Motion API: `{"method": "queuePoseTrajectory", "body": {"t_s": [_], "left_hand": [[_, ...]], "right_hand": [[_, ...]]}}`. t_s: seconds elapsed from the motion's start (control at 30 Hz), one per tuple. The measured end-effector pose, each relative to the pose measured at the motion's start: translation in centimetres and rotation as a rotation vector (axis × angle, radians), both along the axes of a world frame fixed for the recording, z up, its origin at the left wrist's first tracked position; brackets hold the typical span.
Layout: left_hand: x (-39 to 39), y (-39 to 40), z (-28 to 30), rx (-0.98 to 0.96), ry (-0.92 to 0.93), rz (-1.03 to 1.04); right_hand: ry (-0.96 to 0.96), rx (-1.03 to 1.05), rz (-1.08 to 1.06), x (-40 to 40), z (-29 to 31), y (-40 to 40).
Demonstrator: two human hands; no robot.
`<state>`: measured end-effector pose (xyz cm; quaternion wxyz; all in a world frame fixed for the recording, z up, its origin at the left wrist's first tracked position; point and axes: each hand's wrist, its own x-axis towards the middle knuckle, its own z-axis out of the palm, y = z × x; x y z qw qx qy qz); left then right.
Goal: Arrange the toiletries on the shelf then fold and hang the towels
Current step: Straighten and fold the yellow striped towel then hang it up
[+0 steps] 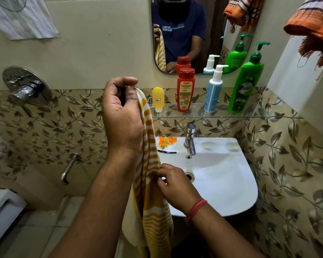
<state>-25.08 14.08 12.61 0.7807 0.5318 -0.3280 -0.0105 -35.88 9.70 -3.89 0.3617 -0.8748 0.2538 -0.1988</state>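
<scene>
A yellow and white striped towel [149, 198] hangs lengthwise in front of the sink. My left hand [121, 112] pinches its top end, raised beside the shelf. Lower down, my right hand [173, 185] pinches the towel's right edge near its middle. On the glass shelf [209, 114] stand a small yellow tube [158, 99], a red bottle [185, 89], a white and blue pump bottle [213, 90] and a tall green pump bottle [245, 84], all upright in a row. An orange striped towel [313, 27] hangs at the top right.
A white sink [224, 175] with a chrome tap [190, 139] lies under the shelf, an orange scrub-pad packet [166, 143] on its rim. The mirror [198, 34] is above the shelf. A wall valve [25, 86] and a spout [69, 168] are at left. A white cloth [24, 17] hangs top left.
</scene>
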Motion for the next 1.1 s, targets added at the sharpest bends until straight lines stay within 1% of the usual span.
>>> {"method": "queuePoseTrajectory", "body": {"t_s": [0.13,0.23,0.27,0.33,0.4,0.5,0.63,0.7,0.77,0.83,0.93,1.03,1.1], "left_hand": [[0.7,0.4,0.1,-0.026,0.023,0.03],[1.5,0.9,0.0,-0.027,0.036,0.065],[1.7,0.9,-0.1,-0.029,0.042,0.077],[2.0,1.1,-0.3,-0.026,0.055,0.093],[2.2,1.1,-0.3,-0.019,0.057,0.101],[2.5,0.9,-0.3,-0.022,0.057,0.119],[3.3,0.9,-0.6,-0.041,0.105,0.145],[3.6,0.9,-0.9,-0.034,0.121,0.164],[4.0,0.9,-1.5,-0.009,0.109,0.15],[4.5,0.6,-2.3,0.064,0.071,0.105],[4.7,0.2,-3.6,0.264,0.0,-0.001],[2.2,-0.3,-4.6,0.48,-0.113,-0.225],[0.2,-0.7,-5.5,0.628,-0.216,-0.39]], "right_hand": [[-0.115,-0.187,-0.263,-1.5,-0.5,-1.0],[-0.223,-0.243,-0.289,-2.9,-0.3,-2.2],[-0.262,-0.217,-0.268,-3.3,-0.3,-2.6],[-0.325,-0.094,-0.207,-3.8,-0.2,-2.8],[-0.366,0.04,-0.175,-4.1,-0.2,-2.6],[-0.405,0.187,-0.124,-4.6,-0.8,-2.5],[-0.313,0.518,0.008,-6.0,-1.8,-3.1],[-0.272,0.587,0.049,-6.8,-2.1,-3.4],[-0.261,0.608,0.043,-7.6,-1.7,-3.8],[-0.277,0.599,-0.001,-8.4,-0.9,-4.5],[-0.26,0.49,-0.021,-8.7,1.4,-5.2],[-0.233,0.352,0.011,-7.6,4.2,-4.6],[-0.201,0.202,0.034,-6.5,5.8,-3.9]]}}
